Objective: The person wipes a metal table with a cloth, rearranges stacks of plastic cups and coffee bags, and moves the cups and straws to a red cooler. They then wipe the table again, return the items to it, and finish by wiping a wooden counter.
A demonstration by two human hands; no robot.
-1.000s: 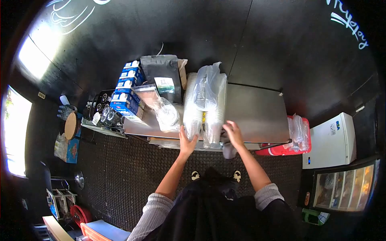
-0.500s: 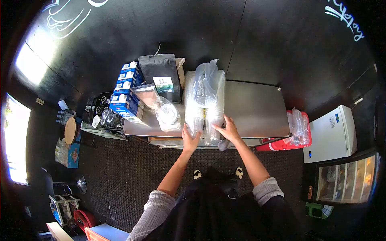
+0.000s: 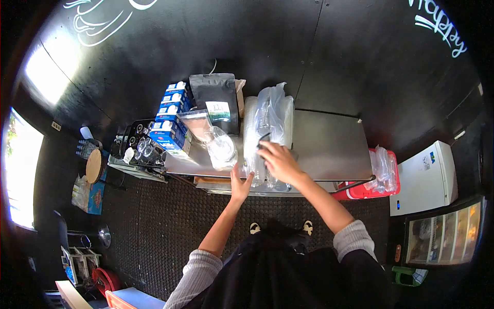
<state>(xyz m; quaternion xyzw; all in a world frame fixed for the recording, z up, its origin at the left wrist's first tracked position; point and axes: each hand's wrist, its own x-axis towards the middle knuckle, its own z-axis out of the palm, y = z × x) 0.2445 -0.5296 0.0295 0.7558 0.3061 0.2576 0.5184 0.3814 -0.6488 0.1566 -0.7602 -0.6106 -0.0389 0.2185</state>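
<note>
- Black-walled stall, steel tabletop (image 3: 329,147): clear plastic-wrapped cup sleeves (image 3: 267,129).
- Right hand (image 3: 275,160) has moved up onto them, fingers spread.
- Left hand (image 3: 240,184) still flat against sleeve end, fingers together.

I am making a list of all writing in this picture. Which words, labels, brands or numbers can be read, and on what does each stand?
"Happy", roughly, in white chalk script on the black wall; the edge cuts it.
White label on the black pouch: too small to read.
Print on the blue cartons: too small to read.
Blue mark on the white fridge: blurred, unreadable.
Print on the blue packet at the left: unreadable.
</note>
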